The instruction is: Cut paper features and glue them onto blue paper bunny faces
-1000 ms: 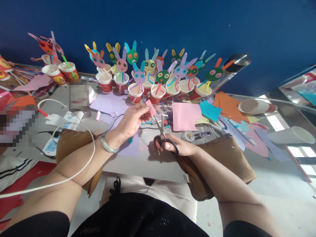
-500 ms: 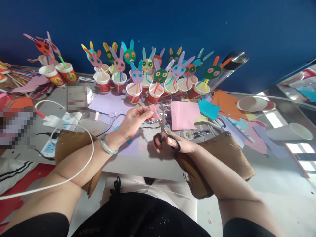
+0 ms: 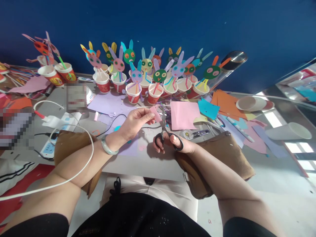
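Note:
Between thumb and fingers, my left hand pinches a small pink paper piece. My right hand has its fingers through the black handles of a pair of scissors, whose blades point away from me, right beside the pink piece. Whether the blades touch the paper is too small to tell. A larger pink sheet lies to the right of the scissors. Beneath and beyond my left hand are purple sheets on the grey table.
Paper cups with paper rabbit figures stand along the blue wall. A white cable loops over my left forearm near a power strip. Brown cloth lies under my right forearm. A tape measure and orange paper are at right.
The pink piece has turned slightly in my left hand. The scissor handles have shifted a little to the right, and the fingers of my right hand have moved slightly.

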### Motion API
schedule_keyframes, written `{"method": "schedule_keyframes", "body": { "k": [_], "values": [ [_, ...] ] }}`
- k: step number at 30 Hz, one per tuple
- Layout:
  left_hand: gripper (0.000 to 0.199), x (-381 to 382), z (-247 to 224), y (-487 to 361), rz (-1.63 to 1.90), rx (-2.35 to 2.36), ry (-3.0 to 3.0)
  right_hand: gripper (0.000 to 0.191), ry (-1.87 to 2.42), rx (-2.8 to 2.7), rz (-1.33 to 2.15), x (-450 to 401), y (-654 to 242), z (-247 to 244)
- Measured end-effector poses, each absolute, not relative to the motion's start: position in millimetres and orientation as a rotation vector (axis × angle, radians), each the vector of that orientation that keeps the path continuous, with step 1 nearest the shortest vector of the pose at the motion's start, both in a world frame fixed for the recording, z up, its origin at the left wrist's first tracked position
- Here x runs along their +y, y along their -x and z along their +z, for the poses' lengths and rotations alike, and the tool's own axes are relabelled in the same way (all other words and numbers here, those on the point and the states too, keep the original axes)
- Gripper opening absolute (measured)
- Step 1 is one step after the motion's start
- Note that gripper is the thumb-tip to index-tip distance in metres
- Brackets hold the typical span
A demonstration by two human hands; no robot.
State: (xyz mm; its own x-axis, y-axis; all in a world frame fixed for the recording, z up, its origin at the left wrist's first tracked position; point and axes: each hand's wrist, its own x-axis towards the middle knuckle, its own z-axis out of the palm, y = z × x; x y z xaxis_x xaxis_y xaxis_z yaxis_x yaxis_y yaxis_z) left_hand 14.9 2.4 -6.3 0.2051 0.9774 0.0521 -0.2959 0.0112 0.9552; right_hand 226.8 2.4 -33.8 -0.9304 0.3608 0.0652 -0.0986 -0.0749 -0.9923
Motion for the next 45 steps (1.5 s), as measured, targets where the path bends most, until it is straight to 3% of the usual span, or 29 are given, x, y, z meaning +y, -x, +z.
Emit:
{"method": "schedule_keyframes", "body": {
  "k": [21, 45],
  "values": [
    [0.038, 3.5, -7.2, -14.5, 1.228, 0.825, -1.053, 0.071, 0.386, -1.824, 2.1, -1.2, -227.1, -33.7],
    [0.031, -0.9, -11.0, -18.9, 1.199, 0.843, -1.065, 0.07, 0.381, -1.77, 2.166, -2.3, -228.4, -34.0]
  ]
}}
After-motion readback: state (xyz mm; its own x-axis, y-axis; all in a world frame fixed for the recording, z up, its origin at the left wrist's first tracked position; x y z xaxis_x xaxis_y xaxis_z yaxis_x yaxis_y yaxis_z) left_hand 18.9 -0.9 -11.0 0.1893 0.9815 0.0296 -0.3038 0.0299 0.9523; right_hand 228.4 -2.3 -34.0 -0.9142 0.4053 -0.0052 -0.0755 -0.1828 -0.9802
